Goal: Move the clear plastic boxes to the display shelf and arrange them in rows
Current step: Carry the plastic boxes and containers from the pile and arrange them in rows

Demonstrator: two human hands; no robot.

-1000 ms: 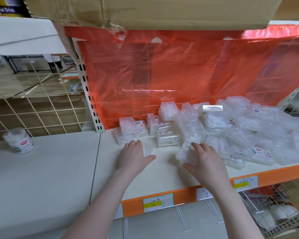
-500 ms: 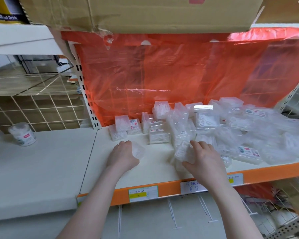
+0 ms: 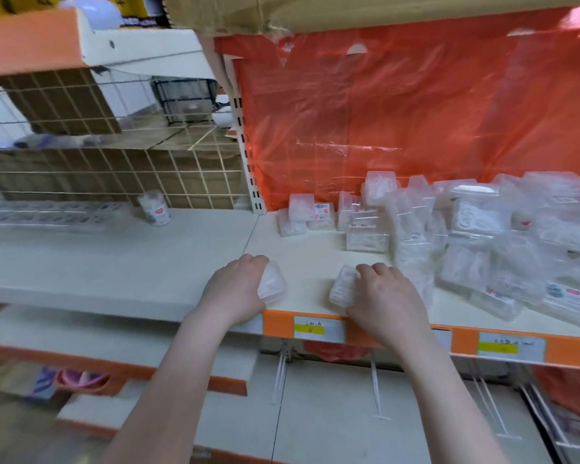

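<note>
Both hands have pulled back toward the front edge of the white display shelf [image 3: 315, 259] since a moment ago, and each one now has a clear box with it.

At the back right, the big pile of clear plastic boxes [image 3: 489, 236] sits against the orange plastic sheet [image 3: 382, 112]. The boxes lean every which way, and they blur together, so it is hard to tell one from the next.

The left hand [image 3: 236, 289] has its fingers curled round one small clear box [image 3: 273, 284]. Most of that box is hidden by the hand, so its long side cannot be made out.

The right hand [image 3: 385, 303] holds a second clear box [image 3: 344, 286] with curled fingers. This box is tipped up on its edge, with its long side running from front to back. The two boxes are near each other but not touching.
</note>
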